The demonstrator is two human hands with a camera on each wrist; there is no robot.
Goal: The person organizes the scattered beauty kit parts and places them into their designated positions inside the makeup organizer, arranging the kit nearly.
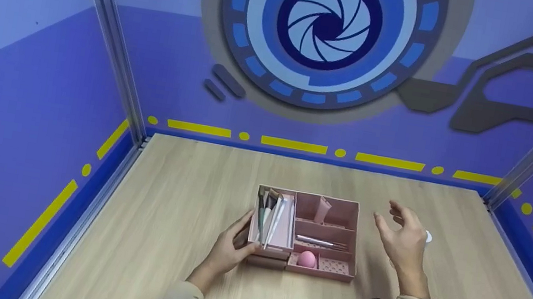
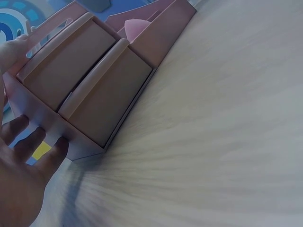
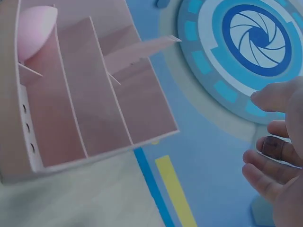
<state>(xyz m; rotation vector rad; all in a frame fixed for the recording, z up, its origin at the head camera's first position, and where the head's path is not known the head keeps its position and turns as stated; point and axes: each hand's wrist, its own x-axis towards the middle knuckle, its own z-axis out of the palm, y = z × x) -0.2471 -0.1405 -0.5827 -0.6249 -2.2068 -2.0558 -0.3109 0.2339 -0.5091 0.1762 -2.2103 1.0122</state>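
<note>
A pink desktop organizer [image 1: 356,238] stands on the table. My left hand [image 1: 226,255] holds its left side, thumb at the front corner, fingers along the side wall. In the left wrist view, two drawers [image 2: 111,92] show in its front. Several makeup brushes [image 1: 267,214] lean in the left compartment, and slim brushes [image 1: 321,242] lie in the middle right one. A pink tube [image 1: 322,210] stands in the back right section. One front section holds a pink makeup sponge [image 1: 307,259]. My right hand [image 1: 404,241] hovers right of the organizer with nothing in it, fingers loosely bent.
A small white object [image 1: 428,237] is partly hidden behind the right hand. Blue and purple panels [image 1: 161,69] wall the wooden table [image 1: 165,181] at the back and both sides, with metal posts [image 1: 113,34] at the corners.
</note>
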